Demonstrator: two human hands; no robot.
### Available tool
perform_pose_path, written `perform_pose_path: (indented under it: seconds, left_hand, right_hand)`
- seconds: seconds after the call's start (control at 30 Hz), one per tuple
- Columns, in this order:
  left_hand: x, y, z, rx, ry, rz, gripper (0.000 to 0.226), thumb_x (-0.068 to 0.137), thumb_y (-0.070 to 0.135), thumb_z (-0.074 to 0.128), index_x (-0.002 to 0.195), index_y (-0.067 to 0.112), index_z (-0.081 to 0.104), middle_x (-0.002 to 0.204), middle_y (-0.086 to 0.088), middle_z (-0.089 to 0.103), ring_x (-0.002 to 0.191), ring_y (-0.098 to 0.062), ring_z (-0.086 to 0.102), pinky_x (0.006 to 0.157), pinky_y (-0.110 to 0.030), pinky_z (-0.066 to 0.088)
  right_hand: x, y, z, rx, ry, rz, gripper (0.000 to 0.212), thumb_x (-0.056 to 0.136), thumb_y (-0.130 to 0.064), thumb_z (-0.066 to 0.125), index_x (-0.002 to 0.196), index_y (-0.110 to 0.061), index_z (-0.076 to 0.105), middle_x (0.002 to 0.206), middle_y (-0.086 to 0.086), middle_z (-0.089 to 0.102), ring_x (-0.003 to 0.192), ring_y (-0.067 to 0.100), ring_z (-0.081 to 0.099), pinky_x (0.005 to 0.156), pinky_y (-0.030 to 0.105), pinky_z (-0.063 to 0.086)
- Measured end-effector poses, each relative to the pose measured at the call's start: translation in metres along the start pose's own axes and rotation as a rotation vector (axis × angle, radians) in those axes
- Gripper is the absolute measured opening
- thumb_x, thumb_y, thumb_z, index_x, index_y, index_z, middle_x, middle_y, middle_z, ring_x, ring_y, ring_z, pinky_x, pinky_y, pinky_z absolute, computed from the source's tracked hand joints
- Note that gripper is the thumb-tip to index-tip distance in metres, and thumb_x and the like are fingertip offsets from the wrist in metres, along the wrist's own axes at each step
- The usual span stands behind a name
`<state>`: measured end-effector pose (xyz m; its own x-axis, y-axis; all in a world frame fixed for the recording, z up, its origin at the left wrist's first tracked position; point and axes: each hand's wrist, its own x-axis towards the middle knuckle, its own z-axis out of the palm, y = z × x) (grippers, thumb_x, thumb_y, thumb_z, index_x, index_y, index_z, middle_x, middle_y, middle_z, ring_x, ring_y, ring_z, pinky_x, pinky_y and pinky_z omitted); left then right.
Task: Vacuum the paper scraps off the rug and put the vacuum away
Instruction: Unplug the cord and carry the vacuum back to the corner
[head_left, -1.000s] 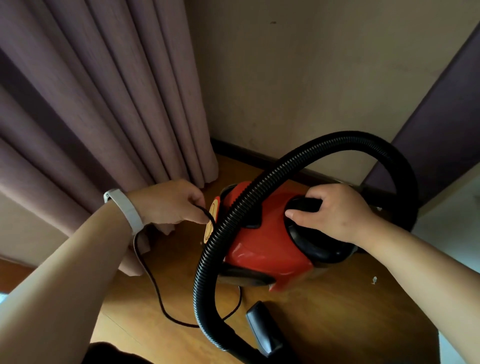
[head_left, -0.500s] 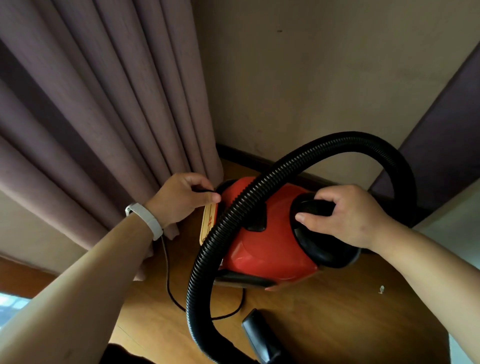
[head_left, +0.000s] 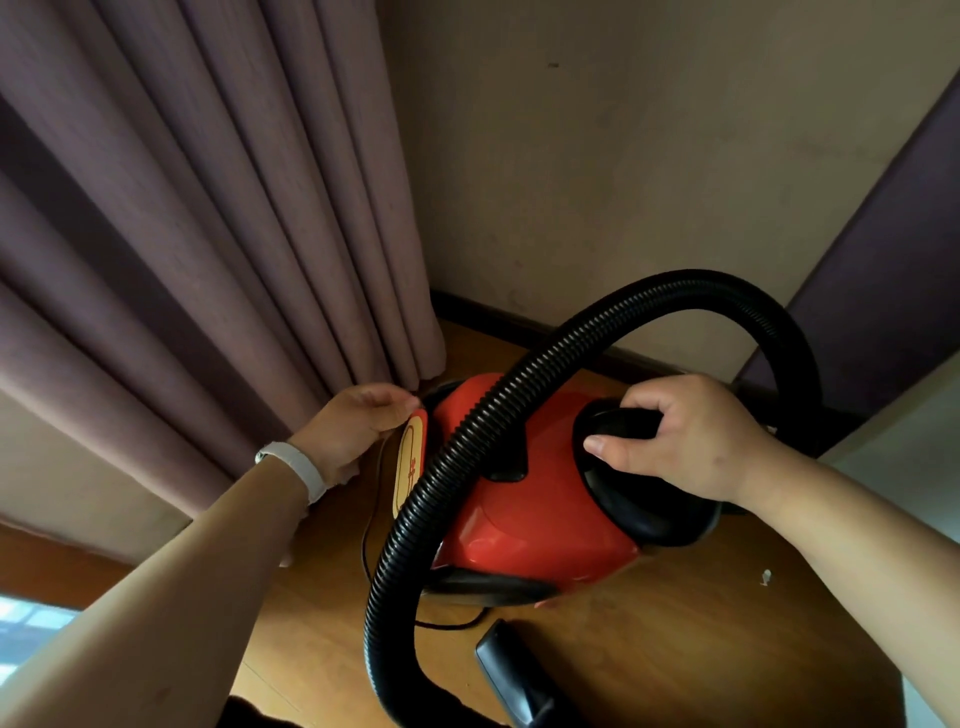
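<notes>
My right hand (head_left: 691, 436) is clamped round the black loop handle (head_left: 623, 423) of the shiny red plastic canister vacuum (head_left: 530, 499), dead centre of the frame, just right of the mauve pleated curtain (head_left: 208, 234). My left hand (head_left: 358, 423) touches its back end, and I honestly can't tell if it's gripping anything.

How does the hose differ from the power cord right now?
The hose is thick and ribbed; the power cord is thin and smooth. The hose arches over the red vacuum cleaner; the power cord lies on the wooden floor beside it. Both are black.
</notes>
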<state>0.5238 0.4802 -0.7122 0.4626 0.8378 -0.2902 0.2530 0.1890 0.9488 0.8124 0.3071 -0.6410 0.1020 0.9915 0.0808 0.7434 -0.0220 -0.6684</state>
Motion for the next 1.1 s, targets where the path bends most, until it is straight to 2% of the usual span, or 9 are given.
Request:
perform_pose_path:
  seconds: [0.2, 0.27, 0.33, 0.47, 0.57, 0.67, 0.8, 0.93, 1.1]
  left_hand:
    - [-0.005, -0.019, -0.005, -0.109, 0.057, -0.096, 0.032, 0.096, 0.01, 0.057, 0.075, 0.019, 0.078, 0.09, -0.003, 0.075, 0.097, -0.02, 0.066, 0.095, -0.031, 0.047]
    - [-0.007, -0.015, -0.006, -0.081, 0.088, -0.059, 0.02, 0.098, 0.017, 0.056, 0.095, 0.015, 0.075, 0.102, -0.005, 0.075, 0.101, -0.018, 0.067, 0.088, -0.028, 0.048]
    - [-0.011, -0.008, -0.002, 0.034, 0.13, 0.011, 0.022, 0.099, 0.027, 0.056, 0.104, 0.014, 0.073, 0.101, -0.005, 0.074, 0.084, -0.012, 0.067, 0.079, -0.029, 0.05]
    - [-0.032, 0.016, 0.016, 0.237, 0.252, 0.191, 0.024, 0.095, 0.039, 0.06, 0.088, 0.019, 0.071, 0.068, 0.005, 0.065, 0.053, -0.008, 0.058, 0.052, -0.029, 0.048]
    - [-0.051, 0.028, 0.025, 0.316, 0.052, 0.341, 0.032, 0.083, 0.053, 0.065, 0.091, 0.022, 0.067, 0.072, 0.007, 0.065, 0.061, -0.006, 0.06, 0.055, -0.024, 0.05]
    - [-0.061, 0.014, 0.042, 0.598, -0.157, 0.266, 0.038, 0.08, 0.053, 0.074, 0.103, 0.026, 0.061, 0.083, 0.003, 0.07, 0.075, -0.01, 0.067, 0.066, -0.029, 0.055]
    - [-0.053, -0.001, 0.063, 0.351, -0.085, 0.122, 0.034, 0.079, 0.042, 0.075, 0.098, 0.019, 0.059, 0.072, -0.012, 0.067, 0.063, -0.03, 0.065, 0.061, -0.047, 0.054]
    - [-0.044, -0.002, 0.088, 0.116, 0.041, 0.071, 0.015, 0.091, 0.019, 0.068, 0.095, 0.011, 0.056, 0.06, -0.005, 0.059, 0.048, -0.024, 0.056, 0.053, -0.037, 0.048]
    - [-0.044, 0.0, 0.112, -0.003, 0.017, 0.055, 0.017, 0.094, 0.02, 0.064, 0.098, 0.006, 0.054, 0.061, -0.013, 0.056, 0.045, -0.022, 0.052, 0.047, -0.029, 0.045]
  right_hand:
    - [0.002, 0.0, 0.001, -0.022, 0.014, 0.026, 0.047, 0.065, -0.064, 0.069, 0.056, -0.018, 0.062, 0.057, 0.001, 0.062, 0.055, 0.014, 0.061, 0.056, 0.044, 0.054]
    - [0.003, 0.001, 0.002, -0.046, 0.033, 0.044, 0.048, 0.065, -0.065, 0.067, 0.055, -0.018, 0.06, 0.056, 0.001, 0.061, 0.054, 0.014, 0.06, 0.056, 0.044, 0.053]
    - [0.004, 0.0, 0.002, -0.082, 0.051, 0.064, 0.053, 0.064, -0.07, 0.063, 0.057, -0.017, 0.06, 0.056, 0.001, 0.061, 0.055, 0.014, 0.059, 0.056, 0.044, 0.053]
    - [0.006, 0.001, 0.003, -0.118, 0.089, 0.107, 0.053, 0.065, -0.069, 0.063, 0.058, -0.016, 0.059, 0.055, 0.0, 0.06, 0.055, 0.013, 0.059, 0.055, 0.041, 0.051]
    - [0.007, 0.006, 0.004, -0.164, 0.119, 0.143, 0.054, 0.066, -0.072, 0.062, 0.06, -0.019, 0.06, 0.058, -0.003, 0.062, 0.057, 0.01, 0.06, 0.056, 0.038, 0.052]
    - [0.011, 0.014, 0.013, -0.214, 0.08, 0.173, 0.059, 0.063, -0.08, 0.055, 0.064, -0.022, 0.062, 0.062, -0.006, 0.064, 0.059, 0.008, 0.061, 0.056, 0.035, 0.053]
    - [0.013, 0.027, 0.031, -0.308, -0.015, 0.202, 0.06, 0.063, -0.084, 0.054, 0.068, -0.024, 0.063, 0.066, -0.008, 0.064, 0.062, 0.008, 0.06, 0.059, 0.035, 0.053]
    - [0.013, 0.045, 0.056, -0.438, -0.171, 0.17, 0.052, 0.07, -0.082, 0.054, 0.071, -0.029, 0.059, 0.07, -0.011, 0.061, 0.068, 0.011, 0.06, 0.059, 0.031, 0.05]
    - [0.014, 0.066, 0.079, -0.548, -0.315, 0.161, 0.052, 0.075, -0.078, 0.052, 0.069, -0.027, 0.054, 0.07, -0.009, 0.06, 0.065, 0.011, 0.057, 0.058, 0.031, 0.046]
